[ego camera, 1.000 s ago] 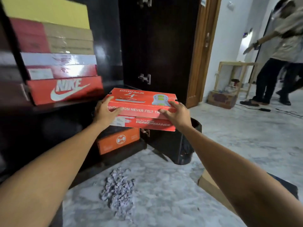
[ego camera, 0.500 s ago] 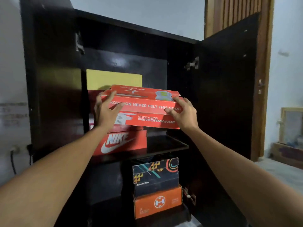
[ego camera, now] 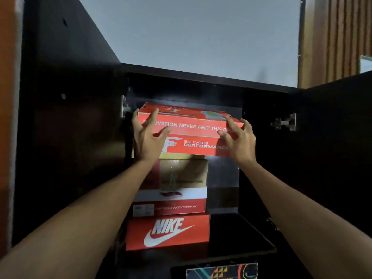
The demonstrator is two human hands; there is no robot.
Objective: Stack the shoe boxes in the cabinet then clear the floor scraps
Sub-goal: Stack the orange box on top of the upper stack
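While my forearms reach up from the bottom corners of the view, the nearest thing ahead is a dark patterned box (ego camera: pixel 222 271) peeking in at the lower edge, under the shelf (ego camera: pixel 241 238). On that shelf, to the left, rises a stack: a red Nike box (ego camera: pixel 168 231) at the bottom, a red and white box (ego camera: pixel 170 201) on it, then a brown cardboard box (ego camera: pixel 184 172), with a thin yellow edge (ego camera: pixel 181 157) just above that. On top sits the red Skechers box (ego camera: pixel 193 133), wider than the ones beneath, so its right end juts out past the stack. My left hand (ego camera: pixel 147 141) presses against its left front corner, thumb on the front face and fingers spread up over the edge. My right hand (ego camera: pixel 238 138) is at the right front corner, fingers curved loosely and splayed; whether they truly grip the box or only touch it I cannot tell. The cabinet (ego camera: pixel 70 137) is black, its doors swung open on both sides, with metal hinges (ego camera: pixel 284 122) showing on the inner walls. The top panel hangs close over the box. Beyond it is a pale wall (ego camera: pixel 191 37), and wooden slats (ego camera: pixel 338 37) at the far right.
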